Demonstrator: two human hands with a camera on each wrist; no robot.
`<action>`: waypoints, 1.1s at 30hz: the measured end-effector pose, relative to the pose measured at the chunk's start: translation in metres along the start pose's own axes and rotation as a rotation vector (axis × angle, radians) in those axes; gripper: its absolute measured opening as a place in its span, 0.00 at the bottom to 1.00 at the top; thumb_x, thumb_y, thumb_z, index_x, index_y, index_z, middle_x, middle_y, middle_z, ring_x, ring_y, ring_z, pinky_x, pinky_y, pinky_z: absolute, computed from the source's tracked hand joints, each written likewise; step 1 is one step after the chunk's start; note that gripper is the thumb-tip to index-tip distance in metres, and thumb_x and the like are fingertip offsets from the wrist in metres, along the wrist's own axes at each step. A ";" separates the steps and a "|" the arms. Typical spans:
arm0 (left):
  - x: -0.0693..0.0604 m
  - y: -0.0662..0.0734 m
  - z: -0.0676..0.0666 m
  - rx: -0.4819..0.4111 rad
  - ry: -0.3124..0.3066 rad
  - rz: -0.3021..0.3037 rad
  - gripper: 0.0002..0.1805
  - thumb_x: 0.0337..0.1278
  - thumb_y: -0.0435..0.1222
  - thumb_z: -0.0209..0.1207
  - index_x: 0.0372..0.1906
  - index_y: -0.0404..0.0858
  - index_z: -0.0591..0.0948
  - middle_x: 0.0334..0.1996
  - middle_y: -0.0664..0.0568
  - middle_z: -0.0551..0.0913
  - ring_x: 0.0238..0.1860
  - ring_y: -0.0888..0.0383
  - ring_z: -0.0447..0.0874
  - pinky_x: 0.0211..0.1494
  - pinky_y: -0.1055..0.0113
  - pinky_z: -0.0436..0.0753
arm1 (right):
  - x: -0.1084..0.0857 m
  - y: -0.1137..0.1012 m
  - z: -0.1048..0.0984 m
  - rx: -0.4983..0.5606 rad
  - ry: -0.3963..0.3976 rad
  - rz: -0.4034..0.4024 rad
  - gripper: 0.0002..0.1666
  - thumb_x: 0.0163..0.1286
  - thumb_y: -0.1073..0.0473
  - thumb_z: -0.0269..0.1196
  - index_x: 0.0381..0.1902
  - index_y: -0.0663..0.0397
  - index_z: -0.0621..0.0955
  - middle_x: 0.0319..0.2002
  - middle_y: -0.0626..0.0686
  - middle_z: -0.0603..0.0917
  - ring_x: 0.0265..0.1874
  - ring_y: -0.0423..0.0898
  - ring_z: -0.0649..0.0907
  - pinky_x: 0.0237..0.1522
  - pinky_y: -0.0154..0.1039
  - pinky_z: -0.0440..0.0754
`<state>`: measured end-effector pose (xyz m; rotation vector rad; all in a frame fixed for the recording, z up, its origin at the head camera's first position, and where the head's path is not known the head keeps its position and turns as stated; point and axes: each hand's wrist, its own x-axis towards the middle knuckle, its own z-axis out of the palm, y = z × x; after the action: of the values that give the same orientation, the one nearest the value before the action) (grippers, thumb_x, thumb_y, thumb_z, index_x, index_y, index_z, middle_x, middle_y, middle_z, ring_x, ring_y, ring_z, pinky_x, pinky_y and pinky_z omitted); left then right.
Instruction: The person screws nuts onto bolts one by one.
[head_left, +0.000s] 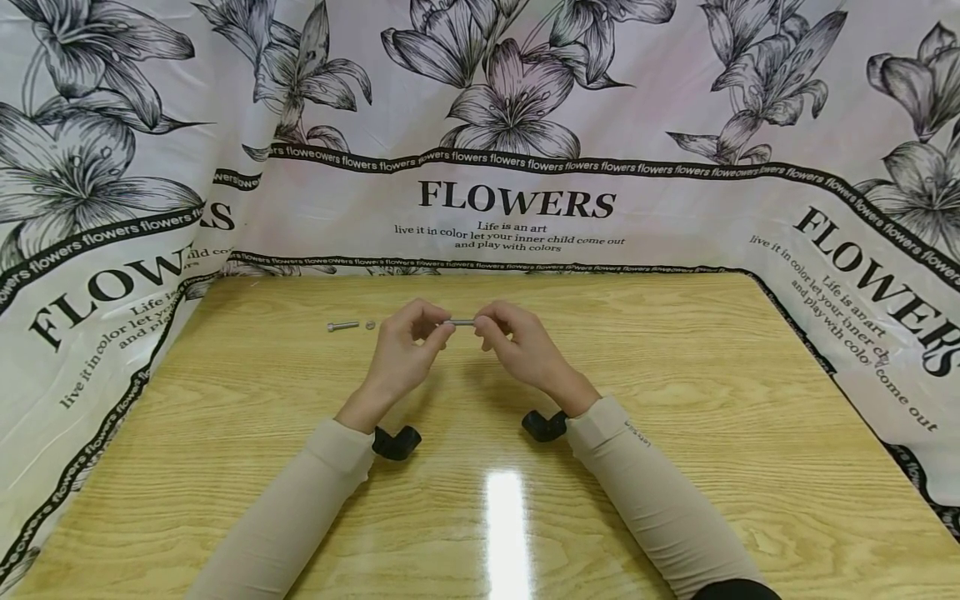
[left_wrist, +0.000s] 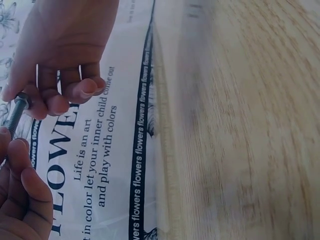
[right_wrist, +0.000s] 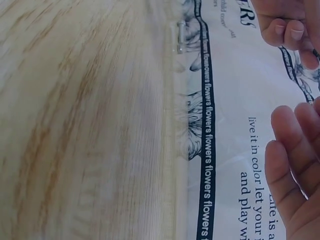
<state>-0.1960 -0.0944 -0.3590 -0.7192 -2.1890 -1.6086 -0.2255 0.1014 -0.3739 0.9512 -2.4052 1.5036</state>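
Observation:
A grey metal bolt (head_left: 462, 322) is held level above the table between both hands. My left hand (head_left: 405, 350) pinches one end with thumb and forefinger. At the other end, the thumb and forefinger of my right hand (head_left: 523, 346) pinch the wider end of the bolt (left_wrist: 18, 115); whether this is its head or a nut, I cannot tell. The right hand's other fingers hang free in the left wrist view. In the right wrist view the held bolt is out of sight. Left of my left hand, a second bolt (head_left: 343, 326) and a small nut (head_left: 371, 325) lie on the table.
The wood-grain table (head_left: 675, 400) spreads under both arms. A white flower-printed cloth (head_left: 517, 225) stands behind it and along both sides. Black camera mounts (head_left: 396, 442) hang at both wrists. A bright light reflection shows near the front.

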 end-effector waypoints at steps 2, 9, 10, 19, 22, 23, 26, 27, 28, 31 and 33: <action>0.000 0.000 0.000 0.003 0.001 -0.004 0.05 0.60 0.23 0.58 0.40 0.24 0.78 0.30 0.37 0.80 0.26 0.41 0.79 0.28 0.70 0.74 | 0.000 0.003 0.000 0.006 -0.003 0.011 0.10 0.75 0.61 0.52 0.44 0.60 0.79 0.35 0.55 0.81 0.28 0.49 0.80 0.29 0.48 0.77; 0.000 -0.002 0.001 0.009 0.005 -0.022 0.05 0.60 0.23 0.58 0.40 0.24 0.78 0.30 0.38 0.80 0.26 0.41 0.78 0.28 0.70 0.73 | -0.002 -0.012 -0.002 0.025 -0.001 -0.033 0.21 0.64 0.69 0.62 0.54 0.66 0.71 0.38 0.61 0.79 0.30 0.52 0.80 0.31 0.41 0.78; 0.000 -0.002 0.001 0.010 0.005 -0.023 0.05 0.60 0.23 0.58 0.40 0.24 0.78 0.30 0.38 0.80 0.26 0.41 0.78 0.28 0.70 0.73 | -0.002 -0.011 -0.001 0.033 0.001 -0.049 0.21 0.64 0.71 0.62 0.54 0.66 0.71 0.37 0.62 0.80 0.30 0.52 0.81 0.31 0.41 0.78; 0.000 -0.001 0.000 0.005 0.002 -0.007 0.05 0.60 0.23 0.58 0.40 0.25 0.78 0.30 0.38 0.80 0.26 0.42 0.79 0.28 0.68 0.73 | 0.001 0.025 0.005 0.040 -0.005 -0.051 0.06 0.73 0.61 0.56 0.45 0.56 0.76 0.33 0.54 0.80 0.27 0.48 0.81 0.31 0.45 0.79; 0.000 -0.001 0.000 0.005 0.000 -0.002 0.04 0.60 0.23 0.58 0.39 0.25 0.78 0.30 0.38 0.80 0.25 0.43 0.78 0.28 0.64 0.75 | 0.001 0.028 0.005 0.031 0.005 -0.045 0.09 0.75 0.56 0.53 0.39 0.53 0.78 0.32 0.53 0.80 0.28 0.46 0.80 0.30 0.47 0.78; 0.000 -0.001 0.001 0.005 0.000 -0.004 0.04 0.60 0.23 0.58 0.39 0.25 0.78 0.30 0.38 0.80 0.25 0.44 0.78 0.28 0.63 0.75 | 0.000 0.028 0.005 0.024 0.011 -0.041 0.10 0.76 0.55 0.53 0.38 0.52 0.79 0.31 0.51 0.80 0.28 0.45 0.80 0.30 0.46 0.78; 0.000 -0.001 0.002 0.005 -0.002 -0.011 0.04 0.59 0.23 0.58 0.39 0.25 0.78 0.30 0.38 0.80 0.25 0.45 0.78 0.28 0.62 0.76 | 0.000 0.027 0.004 0.009 0.014 -0.018 0.13 0.76 0.56 0.51 0.34 0.52 0.80 0.29 0.51 0.81 0.28 0.46 0.80 0.32 0.44 0.79; 0.000 -0.001 0.002 0.005 -0.002 -0.015 0.05 0.59 0.23 0.58 0.39 0.25 0.78 0.30 0.38 0.80 0.25 0.45 0.78 0.28 0.62 0.76 | 0.000 0.026 0.004 0.006 0.013 -0.006 0.13 0.77 0.56 0.50 0.35 0.52 0.80 0.29 0.52 0.81 0.29 0.46 0.80 0.32 0.43 0.79; 0.000 -0.001 0.003 0.007 -0.002 -0.017 0.05 0.59 0.23 0.58 0.39 0.25 0.78 0.30 0.38 0.80 0.25 0.45 0.78 0.28 0.63 0.76 | 0.000 0.025 0.004 0.006 0.010 0.008 0.12 0.77 0.57 0.50 0.37 0.53 0.80 0.30 0.53 0.81 0.29 0.47 0.81 0.33 0.42 0.79; 0.000 -0.001 0.003 0.008 -0.002 -0.020 0.05 0.59 0.23 0.58 0.39 0.25 0.78 0.29 0.39 0.80 0.25 0.45 0.78 0.29 0.64 0.76 | -0.001 0.013 0.003 0.014 0.003 0.039 0.08 0.74 0.60 0.54 0.45 0.58 0.78 0.33 0.57 0.81 0.30 0.51 0.81 0.33 0.41 0.78; 0.000 -0.001 0.003 0.010 0.000 -0.023 0.04 0.59 0.22 0.58 0.39 0.25 0.78 0.29 0.39 0.80 0.25 0.45 0.77 0.28 0.64 0.76 | -0.001 0.003 0.001 0.025 -0.005 0.045 0.13 0.70 0.63 0.58 0.51 0.60 0.75 0.35 0.58 0.81 0.32 0.52 0.82 0.31 0.41 0.77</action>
<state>-0.1964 -0.0921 -0.3610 -0.6940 -2.2112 -1.6078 -0.2259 0.1017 -0.3773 0.9124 -2.4324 1.5524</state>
